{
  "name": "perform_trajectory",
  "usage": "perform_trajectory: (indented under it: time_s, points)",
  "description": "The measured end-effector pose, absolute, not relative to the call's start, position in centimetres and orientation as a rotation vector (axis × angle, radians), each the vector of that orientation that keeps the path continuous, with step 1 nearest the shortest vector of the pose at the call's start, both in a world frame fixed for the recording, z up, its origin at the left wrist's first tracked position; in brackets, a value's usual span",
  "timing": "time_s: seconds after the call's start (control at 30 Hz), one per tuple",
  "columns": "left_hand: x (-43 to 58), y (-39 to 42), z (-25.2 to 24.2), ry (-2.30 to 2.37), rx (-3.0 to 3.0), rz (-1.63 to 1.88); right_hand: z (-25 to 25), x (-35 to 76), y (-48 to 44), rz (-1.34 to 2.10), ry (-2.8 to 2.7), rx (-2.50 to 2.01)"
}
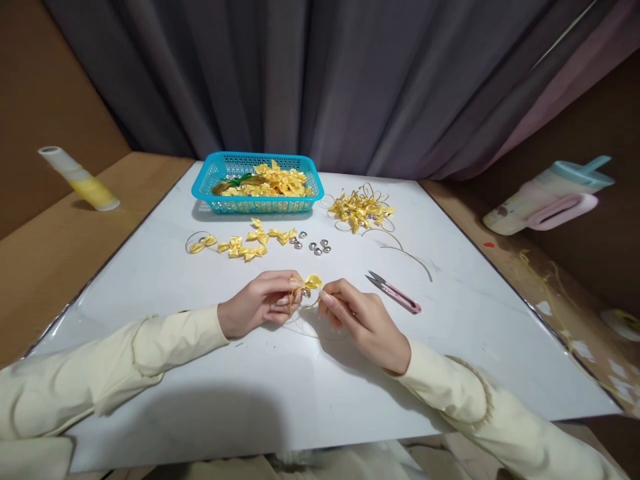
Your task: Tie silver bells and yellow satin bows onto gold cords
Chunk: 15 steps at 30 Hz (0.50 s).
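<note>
Between my two hands, above the white tabletop, is a yellow ribbon bow (313, 281) with a small silver bell (306, 292) just under it. My left hand (267, 298) pinches the bow's left side, where a thin gold cord hangs down. With thumb and forefinger together, my right hand (363, 320) grips the cord (311, 306) at the bow's right side. Past my hands lie several loose yellow bows (243, 248) and several silver bells (320, 247). One bow at the left (203, 244) has a cord loop. Pink-handled thread snips (395, 292) rest right of my right hand.
A blue plastic basket (257, 157) of yellow bows stands at the back. Right of it is a pile of corded bows (361, 208), with a loose cord (407, 252) nearby. A yellow-wound spool (85, 183) stands far left, and a handled tumbler (540, 193) far right.
</note>
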<state>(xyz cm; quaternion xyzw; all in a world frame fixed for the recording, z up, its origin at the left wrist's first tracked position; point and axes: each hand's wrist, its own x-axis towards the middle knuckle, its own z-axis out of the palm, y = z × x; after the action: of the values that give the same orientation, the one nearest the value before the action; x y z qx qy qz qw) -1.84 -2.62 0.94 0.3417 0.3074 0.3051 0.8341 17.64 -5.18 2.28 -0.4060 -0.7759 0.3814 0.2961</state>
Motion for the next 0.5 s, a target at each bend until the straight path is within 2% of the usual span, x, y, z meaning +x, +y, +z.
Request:
perform_trajectory:
  time_s: [0.5]
  points:
    - [-1.84,-2.61,1.06,0.636,0.680,0.587,2.61,17.75,-5.18,0.974,-2.116,-1.029]
